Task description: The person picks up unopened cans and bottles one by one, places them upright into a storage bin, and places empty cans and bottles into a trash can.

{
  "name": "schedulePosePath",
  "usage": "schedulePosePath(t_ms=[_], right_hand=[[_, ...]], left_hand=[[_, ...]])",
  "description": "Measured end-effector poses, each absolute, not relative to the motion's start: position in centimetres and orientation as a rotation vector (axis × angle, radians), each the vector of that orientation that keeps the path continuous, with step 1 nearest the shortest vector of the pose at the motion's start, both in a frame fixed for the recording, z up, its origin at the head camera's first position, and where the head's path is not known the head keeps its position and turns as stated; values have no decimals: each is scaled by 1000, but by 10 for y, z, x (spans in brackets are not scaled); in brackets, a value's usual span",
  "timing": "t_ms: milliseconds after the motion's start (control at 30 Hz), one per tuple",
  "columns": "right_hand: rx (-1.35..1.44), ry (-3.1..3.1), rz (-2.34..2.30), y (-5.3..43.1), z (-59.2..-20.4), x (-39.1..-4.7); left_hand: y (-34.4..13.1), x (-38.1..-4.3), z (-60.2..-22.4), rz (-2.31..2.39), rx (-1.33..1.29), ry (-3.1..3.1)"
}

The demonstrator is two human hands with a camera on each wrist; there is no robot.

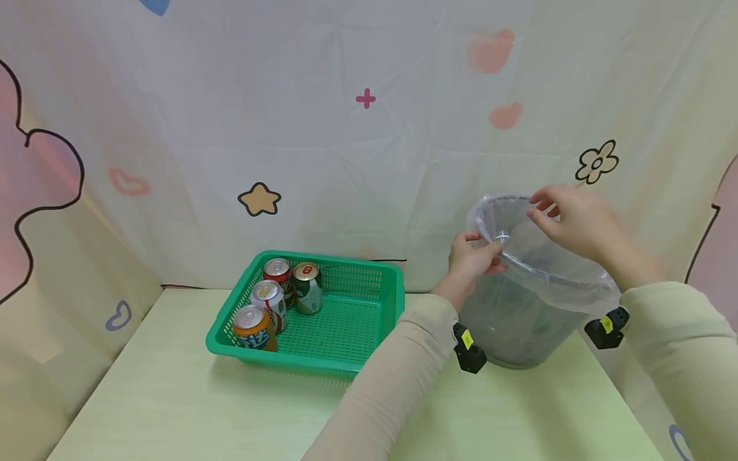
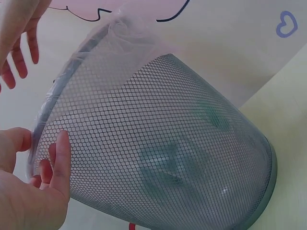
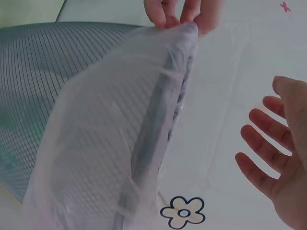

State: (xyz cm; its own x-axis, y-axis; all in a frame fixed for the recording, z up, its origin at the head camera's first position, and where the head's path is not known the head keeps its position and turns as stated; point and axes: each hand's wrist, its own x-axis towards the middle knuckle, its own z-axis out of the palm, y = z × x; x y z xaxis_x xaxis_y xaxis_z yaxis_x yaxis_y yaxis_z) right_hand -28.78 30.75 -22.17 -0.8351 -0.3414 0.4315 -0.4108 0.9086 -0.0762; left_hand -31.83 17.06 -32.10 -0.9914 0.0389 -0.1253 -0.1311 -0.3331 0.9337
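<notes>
A grey mesh wastebasket (image 1: 507,336) stands on the table's right side. A clear plastic bag (image 1: 567,291) lines it, folded outward over the rim. My left hand (image 1: 469,262) holds the near-left part of the bag-covered rim between thumb and fingers; the left wrist view shows that hand (image 2: 41,196) around the rim's edge. Just above the wastebasket's opening is my right hand (image 1: 579,218), its fingers loosely bent. In the right wrist view this hand (image 3: 288,143) is apart from the bag and holds nothing. Blurry greenish shapes show through the mesh (image 2: 168,167).
A green plastic basket (image 1: 346,326) sits left of the wastebasket. Several drink cans stand along its left side, among them an orange can (image 1: 254,326), a silver can (image 1: 270,301) and a green-and-white can (image 1: 308,291). A printed curtain (image 1: 369,166) hangs behind the table.
</notes>
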Motion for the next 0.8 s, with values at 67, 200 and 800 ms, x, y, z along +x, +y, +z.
schedulePosePath(t_ms=[67, 200, 800], right_hand=[[572, -2611, 194, 301, -226, -286], [597, -2569, 152, 291, -236, -283], [762, -2386, 248, 254, -292, -276]], left_hand=[[169, -318, -321, 2457, -114, 1768], [166, -317, -322, 2427, -78, 1798], [80, -308, -355, 1884, 443, 2296]])
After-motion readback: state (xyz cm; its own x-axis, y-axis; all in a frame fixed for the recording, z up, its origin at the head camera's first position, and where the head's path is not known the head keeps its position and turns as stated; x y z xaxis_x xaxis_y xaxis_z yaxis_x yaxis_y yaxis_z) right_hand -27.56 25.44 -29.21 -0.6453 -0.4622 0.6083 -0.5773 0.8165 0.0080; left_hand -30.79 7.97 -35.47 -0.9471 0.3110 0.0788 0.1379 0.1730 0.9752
